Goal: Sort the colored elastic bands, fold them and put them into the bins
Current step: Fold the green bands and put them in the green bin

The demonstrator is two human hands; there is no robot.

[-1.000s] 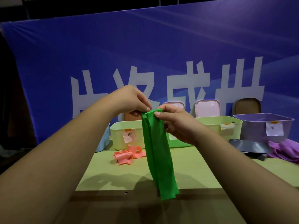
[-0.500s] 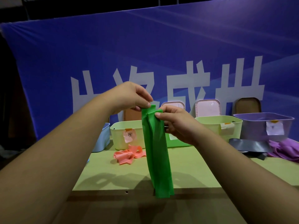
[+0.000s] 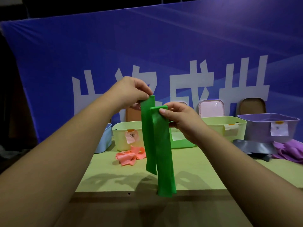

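Observation:
Two green elastic bands hang in the air above the table. My left hand (image 3: 131,92) pinches the top of the shorter green band (image 3: 148,136), which hangs slightly higher and to the left. My right hand (image 3: 180,122) pinches the top of the longer green band (image 3: 164,161), whose lower end reaches the table's front edge. Behind them stands a green bin (image 3: 183,143), mostly hidden. A pink band pile (image 3: 129,155) lies before a pale yellow bin (image 3: 121,135). Grey bands (image 3: 252,146) and purple bands (image 3: 290,151) lie at the right.
A row of bins lines the back of the green table (image 3: 196,174): a blue bin (image 3: 103,140), a second pale yellow bin (image 3: 224,126) and a purple bin (image 3: 268,126). Lids lean against the blue banner (image 3: 164,54) behind them.
The single green bundle has been pulled apart into two bands. My left hand has lifted one band up and to the left, while my right hand keeps the other.

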